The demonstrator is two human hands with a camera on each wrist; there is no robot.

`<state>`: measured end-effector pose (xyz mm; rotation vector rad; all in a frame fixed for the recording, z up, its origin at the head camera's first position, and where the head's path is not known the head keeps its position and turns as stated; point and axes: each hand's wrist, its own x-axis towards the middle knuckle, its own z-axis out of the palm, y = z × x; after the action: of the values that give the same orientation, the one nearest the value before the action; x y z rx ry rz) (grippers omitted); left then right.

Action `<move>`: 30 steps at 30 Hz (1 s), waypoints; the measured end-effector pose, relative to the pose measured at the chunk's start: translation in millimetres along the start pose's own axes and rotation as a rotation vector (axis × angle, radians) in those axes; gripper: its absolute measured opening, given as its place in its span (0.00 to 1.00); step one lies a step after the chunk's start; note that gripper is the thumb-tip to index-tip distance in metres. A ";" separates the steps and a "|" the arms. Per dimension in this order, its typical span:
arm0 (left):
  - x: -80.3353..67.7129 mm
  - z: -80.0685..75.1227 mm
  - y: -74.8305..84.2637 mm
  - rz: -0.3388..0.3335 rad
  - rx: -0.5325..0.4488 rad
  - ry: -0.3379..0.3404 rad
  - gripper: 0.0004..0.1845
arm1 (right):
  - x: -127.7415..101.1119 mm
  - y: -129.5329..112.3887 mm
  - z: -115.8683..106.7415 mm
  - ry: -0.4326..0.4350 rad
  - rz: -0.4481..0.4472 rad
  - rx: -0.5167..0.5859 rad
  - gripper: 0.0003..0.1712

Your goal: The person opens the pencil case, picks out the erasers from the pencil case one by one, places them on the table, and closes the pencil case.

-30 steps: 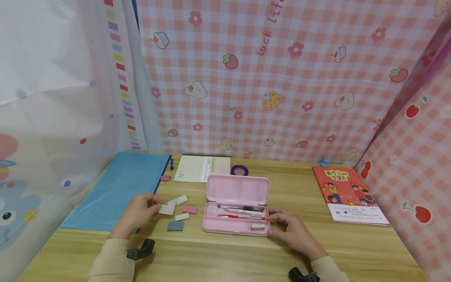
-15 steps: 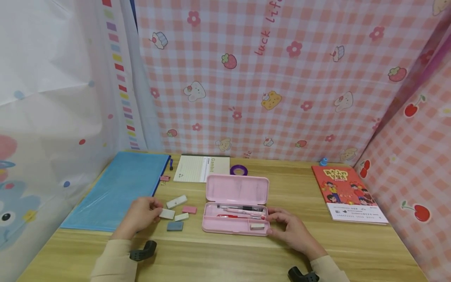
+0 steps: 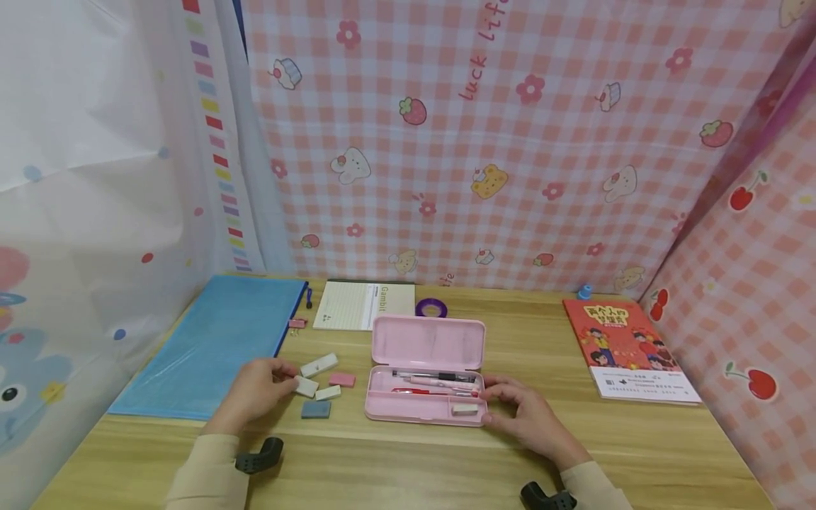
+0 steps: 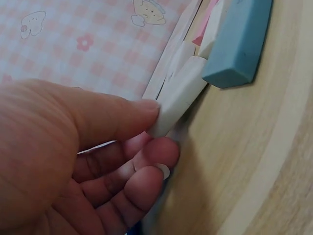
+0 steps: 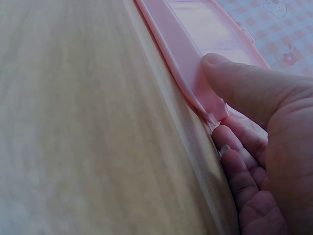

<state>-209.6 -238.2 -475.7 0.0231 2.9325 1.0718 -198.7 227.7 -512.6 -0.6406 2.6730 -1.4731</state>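
Note:
My left hand (image 3: 258, 389) pinches one end of a white eraser (image 3: 306, 387), also seen between thumb and fingers in the left wrist view, where the eraser (image 4: 182, 93) is close to the table. Around it lie another white eraser (image 3: 319, 365), a pink eraser (image 3: 342, 380), a smaller white eraser (image 3: 329, 393) and a blue-grey eraser (image 3: 315, 409). My right hand (image 3: 525, 414) holds the right end of an open pink pencil case (image 3: 408, 407), its thumb at the front corner. Inside the case are several pens (image 3: 436, 377) and a small white eraser (image 3: 465, 409).
A blue folder (image 3: 210, 347) lies at the left. Behind the case are a notepad (image 3: 347, 304) and a purple tape roll (image 3: 431, 307). A pink sharpener-like item (image 3: 297, 323) lies near the folder. At the right is a red book (image 3: 615, 333), with a small blue object (image 3: 584, 292) behind.
The white eraser in my left hand has come down to the table and turned slightly, shifting right toward the other erasers. My right hand has stayed at the pencil case.

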 end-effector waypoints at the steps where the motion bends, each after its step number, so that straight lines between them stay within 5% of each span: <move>1: 0.3 0.4 -0.8 0.003 -0.003 0.002 0.05 | 0.0 -0.1 0.1 -0.001 0.003 0.000 0.15; 17: -0.7 -2.4 3.7 0.047 -0.015 0.038 0.06 | 0.0 -0.9 0.2 -0.004 0.017 0.009 0.15; 23: -3.7 0.5 35.6 0.093 -0.077 0.064 0.08 | -0.5 -3.8 -1.1 -0.013 0.032 0.013 0.14; 30: -9.1 28.3 85.3 0.212 -0.154 0.023 0.06 | 0.4 -4.6 -0.8 -0.014 0.029 0.003 0.15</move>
<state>-199.2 -155.0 -442.2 0.3284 2.9086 1.3310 -197.7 226.1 -508.4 -0.6071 2.6571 -1.4595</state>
